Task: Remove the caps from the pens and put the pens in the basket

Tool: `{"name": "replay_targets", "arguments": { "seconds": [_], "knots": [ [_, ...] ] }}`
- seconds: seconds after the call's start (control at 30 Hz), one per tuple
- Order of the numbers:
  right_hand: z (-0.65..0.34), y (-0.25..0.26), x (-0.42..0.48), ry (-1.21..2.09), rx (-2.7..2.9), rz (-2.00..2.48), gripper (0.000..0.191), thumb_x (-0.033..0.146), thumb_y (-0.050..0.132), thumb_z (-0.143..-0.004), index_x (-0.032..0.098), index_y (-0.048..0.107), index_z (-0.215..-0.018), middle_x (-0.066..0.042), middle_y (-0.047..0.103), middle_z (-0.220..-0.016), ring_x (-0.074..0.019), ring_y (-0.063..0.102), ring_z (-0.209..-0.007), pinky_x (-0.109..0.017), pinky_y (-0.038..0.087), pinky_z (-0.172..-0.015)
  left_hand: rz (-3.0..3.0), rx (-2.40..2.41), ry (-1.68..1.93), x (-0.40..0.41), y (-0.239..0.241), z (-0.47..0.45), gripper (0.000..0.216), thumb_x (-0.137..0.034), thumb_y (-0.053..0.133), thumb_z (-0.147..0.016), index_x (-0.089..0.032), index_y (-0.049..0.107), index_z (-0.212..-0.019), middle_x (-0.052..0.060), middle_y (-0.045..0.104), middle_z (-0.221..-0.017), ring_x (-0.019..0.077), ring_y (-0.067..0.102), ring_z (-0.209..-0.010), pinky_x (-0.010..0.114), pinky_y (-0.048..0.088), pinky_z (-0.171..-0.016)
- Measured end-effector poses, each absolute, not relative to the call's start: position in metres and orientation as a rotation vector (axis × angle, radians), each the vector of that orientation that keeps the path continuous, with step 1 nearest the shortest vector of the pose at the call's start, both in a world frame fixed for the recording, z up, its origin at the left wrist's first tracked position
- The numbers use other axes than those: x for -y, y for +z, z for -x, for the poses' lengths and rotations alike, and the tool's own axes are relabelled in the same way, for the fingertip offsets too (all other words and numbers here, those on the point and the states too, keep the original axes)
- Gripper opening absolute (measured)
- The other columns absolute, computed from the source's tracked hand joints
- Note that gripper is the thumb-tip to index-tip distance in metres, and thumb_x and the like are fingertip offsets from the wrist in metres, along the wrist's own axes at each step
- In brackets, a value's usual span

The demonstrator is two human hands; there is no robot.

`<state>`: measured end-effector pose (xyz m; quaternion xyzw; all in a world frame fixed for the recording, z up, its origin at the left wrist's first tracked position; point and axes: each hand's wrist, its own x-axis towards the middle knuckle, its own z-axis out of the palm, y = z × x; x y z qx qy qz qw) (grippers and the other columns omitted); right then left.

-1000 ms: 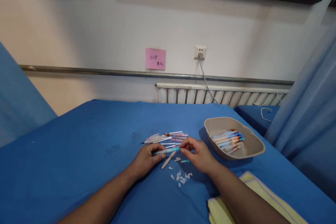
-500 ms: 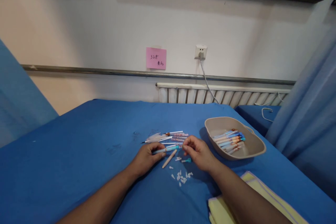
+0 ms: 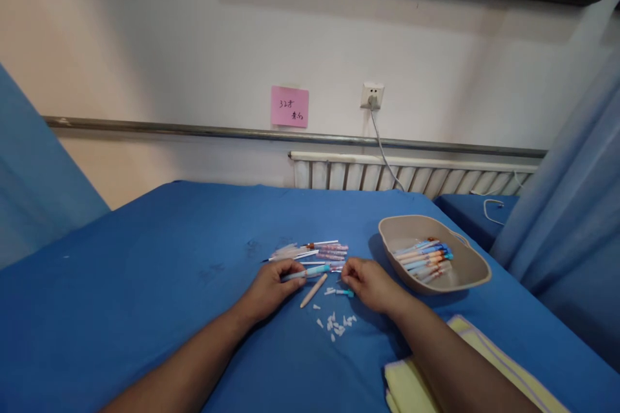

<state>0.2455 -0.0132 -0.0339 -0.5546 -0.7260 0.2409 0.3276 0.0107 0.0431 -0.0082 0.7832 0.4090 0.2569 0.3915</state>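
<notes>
Blue cloth (image 3: pixel 145 284) is spread beneath a pale-blue pen (image 3: pixel 318 270), clamped by fingers of the left hand (image 3: pixel 275 287); at its three o'clock, whether fingers of the right hand (image 3: pixel 371 284) are closed cannot be told. Presumably light, stiff and slick, the pen is best gripped mid-barrel.

Bare forearms (image 3: pixel 194 347) angle inward, left hand (image 3: pixel 274 285) closed in a grip, right hand (image 3: pixel 372 284) curled near it.

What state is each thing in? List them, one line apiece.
Slim pale blue plastic pen: in left hand
Right hand: fingertips together, contents unclear
Beige tapered rod: lying loose
Small white conical pieces: scattered
Taupe plastic basket: open, holding pens
Yellow cloth: folded
White wall socket: plug inserted
Pink paper note: stuck up, handwritten
</notes>
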Motion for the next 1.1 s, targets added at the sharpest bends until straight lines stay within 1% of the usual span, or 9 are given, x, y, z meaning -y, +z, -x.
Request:
{"name": "replay_targets", "arguments": {
  "seconds": [0.1, 0.33, 0.4, 0.47, 0.57, 0.7, 0.8, 0.93, 1.1],
  "knots": [
    [-0.246, -0.034, 0.012, 0.567, 1.957, 1.506, 0.009, 0.015, 0.052, -0.078, 0.019, 0.058, -0.073, 0.0, 0.061, -0.069, -0.0122, 0.052, -0.064, -0.021, 0.034, -0.059, -1.982, -1.028, 0.65, -0.044, -0.009, -0.011, 0.02, -0.033, 0.06, -0.072, -0.015, 0.065, -0.076, 0.001, 0.063, -0.076, 0.0167, 0.056, -0.073, 0.026, 0.043, -0.071],
    [-0.251, -0.038, 0.011, 0.56, 1.88, 1.562, 0.01, 0.022, 0.053, -0.079, 0.019, 0.057, -0.071, 0.002, 0.057, -0.061, -0.0116, 0.05, -0.056, -0.021, 0.032, -0.053, -1.98, -1.027, 0.661, -0.044, -0.009, -0.01, 0.019, -0.032, 0.06, -0.072, -0.015, 0.064, -0.077, 0.001, 0.063, -0.076, 0.017, 0.056, -0.073, 0.026, 0.043, -0.072],
    [-0.253, -0.038, 0.013, 0.641, 1.876, 1.569, 0.009, 0.027, 0.058, -0.076, 0.019, 0.056, -0.072, 0.003, 0.055, -0.06, -0.011, 0.048, -0.054, -0.02, 0.031, -0.051, -1.995, -1.031, 0.657, -0.044, -0.009, -0.01, 0.019, -0.032, 0.059, -0.073, -0.015, 0.064, -0.078, 0.001, 0.063, -0.077, 0.0176, 0.056, -0.075, 0.027, 0.043, -0.072],
    [-0.254, -0.037, 0.015, 0.722, 1.915, 1.544, 0.014, 0.029, 0.066, -0.07, 0.019, 0.056, -0.074, 0.003, 0.055, -0.061, -0.0105, 0.047, -0.054, -0.019, 0.03, -0.049, -2.009, -1.03, 0.658, -0.044, -0.008, -0.01, 0.019, -0.032, 0.059, -0.073, -0.015, 0.064, -0.079, 0.001, 0.063, -0.078, 0.0178, 0.056, -0.076, 0.027, 0.043, -0.072],
    [-0.254, -0.035, 0.019, 0.701, 2.0, 1.498, 0.015, 0.022, 0.068, -0.066, 0.02, 0.057, -0.077, 0.004, 0.055, -0.064, -0.0102, 0.048, -0.057, -0.019, 0.031, -0.05, -2.024, -1.029, 0.667, -0.044, -0.009, -0.01, 0.017, -0.03, 0.059, -0.073, -0.015, 0.064, -0.079, 0.001, 0.063, -0.079, 0.0176, 0.056, -0.077, 0.026, 0.043, -0.073],
    [-0.254, -0.032, 0.018, 0.623, 2.004, 1.492, 0.01, 0.015, 0.062, -0.069, 0.019, 0.057, -0.077, 0.003, 0.054, -0.064, -0.0099, 0.046, -0.057, -0.02, 0.031, -0.052, -2.039, -1.02, 0.663, -0.046, -0.012, -0.01, 0.016, -0.029, 0.058, -0.073, -0.015, 0.065, -0.079, 0.001, 0.062, -0.079, 0.0172, 0.056, -0.077, 0.026, 0.042, -0.073],
    [-0.254, -0.032, 0.015, 0.754, 1.881, 1.417, 0.006, 0.02, 0.059, -0.074, 0.019, 0.057, -0.079, 0.003, 0.052, -0.064, -0.0096, 0.045, -0.056, -0.019, 0.032, -0.052, -2.05, -1.014, 0.653, -0.046, -0.011, -0.009, 0.016, -0.029, 0.057, -0.074, -0.015, 0.065, -0.08, 0.001, 0.063, -0.08, 0.0171, 0.056, -0.077, 0.025, 0.042, -0.073],
    [-0.252, -0.03, 0.012, 0.956, 1.645, 1.251, 0.011, 0.028, 0.055, -0.079, 0.018, 0.056, -0.082, 0.005, 0.047, -0.061, -0.0088, 0.042, -0.055, -0.019, 0.032, -0.05, -2.067, -1.024, 0.615, -0.044, -0.008, -0.009, 0.018, -0.03, 0.056, -0.075, -0.015, 0.065, -0.079, 0.0, 0.063, -0.078, 0.0167, 0.056, -0.075, 0.025, 0.042, -0.071],
    [-0.247, -0.024, 0.012, 0.974, 1.576, 1.162, 0.014, 0.031, 0.056, -0.079, 0.018, 0.058, -0.083, 0.004, 0.049, -0.066, -0.0088, 0.042, -0.057, -0.02, 0.034, -0.054, -2.089, -1.02, 0.617, -0.042, -0.008, -0.01, 0.019, -0.032, 0.057, -0.075, -0.015, 0.065, -0.079, 0.0, 0.064, -0.078, 0.0172, 0.056, -0.076, 0.025, 0.042, -0.071]
  ]
}}
